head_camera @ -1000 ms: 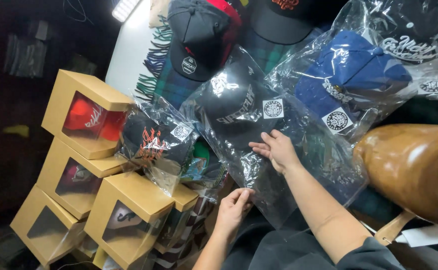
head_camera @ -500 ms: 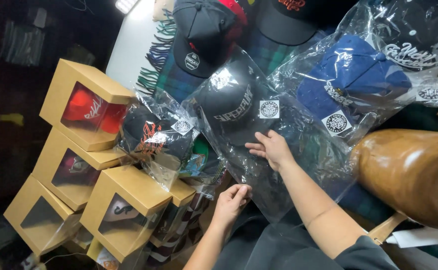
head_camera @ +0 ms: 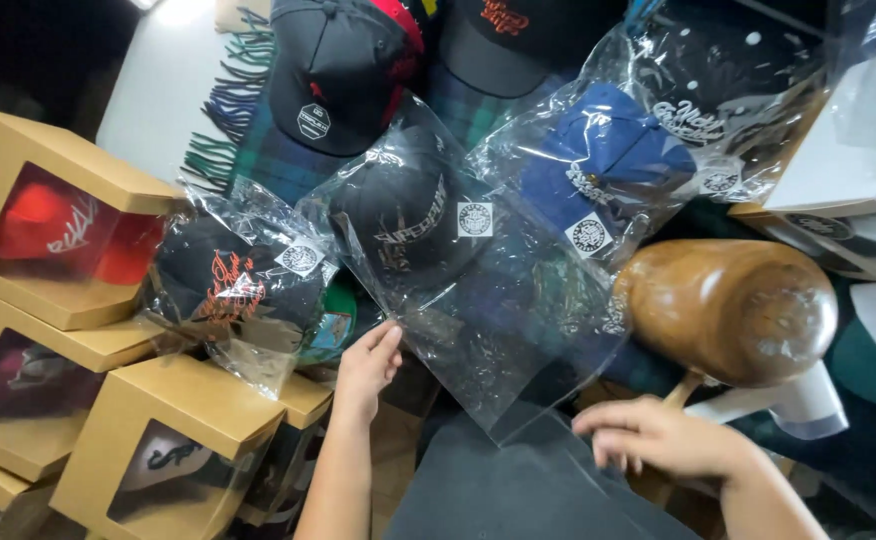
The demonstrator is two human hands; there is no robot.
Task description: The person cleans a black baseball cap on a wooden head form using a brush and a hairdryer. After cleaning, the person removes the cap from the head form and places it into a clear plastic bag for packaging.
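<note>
While working at the loose end of the clear bag [head_camera: 503, 345], mind the biggest neighbours first. Stacked cardboard window boxes [head_camera: 68, 300], far left of the wooden hat block [head_camera: 728, 310]: a hard wall, no room to sweep that way. Hat block itself, just right of the bag and seemingly touching its film: probably the likeliest thing to snag or get knocked. Above and left of the block, a bagged blue cap [head_camera: 608, 160], overlapping the bag's upper right edge. Well left of the block, a second bagged black cap [head_camera: 233, 285] with red script, lapping the bag's left side.

Black cap [head_camera: 408, 215] inside the bag, up and left of the block, pushed to the closed end; empty film below it, reaching down over the dark mat [head_camera: 488, 495].

Left hand [head_camera: 366, 365], lower left of the block: fingers extended, unclenched, tips laid against the film's left edge. Right hand [head_camera: 658, 440], straight below the block: fingers curled at the bag's lower corner; pinching film or merely resting, cannot tell.

Best handled, by judgement, with flat fingers and film pulled taut toward the mat, the only open room, below and left of the block.
</note>
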